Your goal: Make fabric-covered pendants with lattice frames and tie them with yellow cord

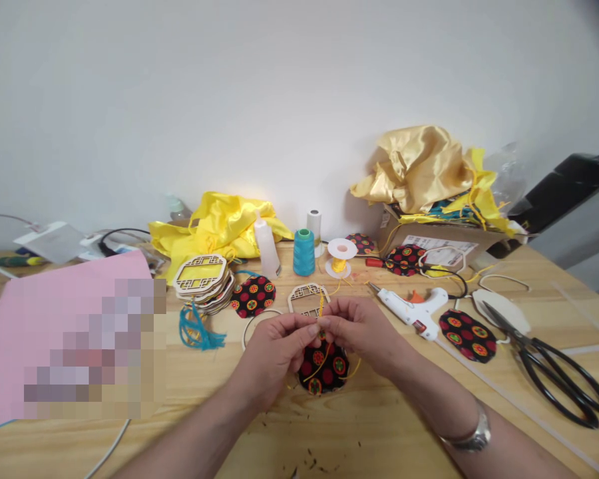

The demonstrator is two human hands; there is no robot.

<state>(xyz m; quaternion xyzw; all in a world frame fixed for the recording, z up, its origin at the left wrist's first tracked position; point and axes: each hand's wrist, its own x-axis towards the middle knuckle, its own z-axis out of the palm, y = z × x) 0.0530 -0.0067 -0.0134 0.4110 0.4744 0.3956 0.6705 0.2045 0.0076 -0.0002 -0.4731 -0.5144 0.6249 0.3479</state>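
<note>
Over the middle of the table, my left hand [282, 342] and my right hand [357, 332] meet fingertip to fingertip. Both are closed in a pinch on a thin yellow cord [321, 305], which rises above the fingers and trails loose below. Right under them is a rounded black fabric-covered piece [323, 372] with red and green flower dots; its top edge is hidden by my fingers. Behind my hands lies a pale wooden lattice frame [295, 303], partly covered by them. Beside my left wrist a pale ring [247, 332] shows in part.
Right: a white glue gun [409, 309], another dotted piece [466, 334], large black scissors [534, 352]. Behind: a blue thread cone [304, 256], a yellow cord spool [340, 249], a bottle [267, 246]. Left: stacked lattice frames [199, 274], a blue tassel [197, 329], a pink sheet [74, 279]. A cardboard box [444, 236] holds fabric.
</note>
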